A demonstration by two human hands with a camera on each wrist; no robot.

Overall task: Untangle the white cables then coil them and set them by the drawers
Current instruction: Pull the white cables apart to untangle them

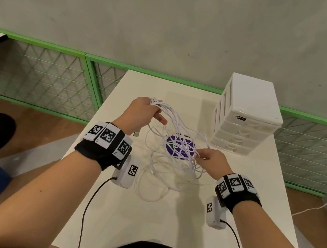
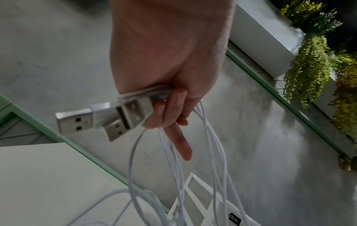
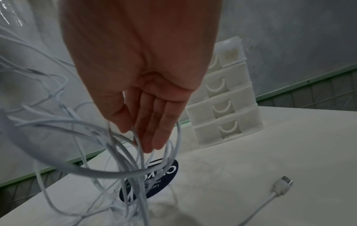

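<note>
The white cables (image 1: pixel 162 104) look smooth plastic, their USB plugs (image 2: pixel 71 122) bright metal. The drawers (image 1: pixel 246 107) are glossy plastic, the worktop (image 1: pixel 164 220) matt.

The head view is bright, with soft, even light. The cables (image 1: pixel 165 162) drop thin, pale shadows on the desk (image 1: pixel 164 220). Lines bend near the edges, like the green rail (image 1: pixel 42 42) at 9 o'clock. Both wrist views are dimmer, grey and grainy. In the left one the plugs (image 2: pixel 86 120) look smeared. In the right one the cables at 9 o'clock are blurry.
</note>
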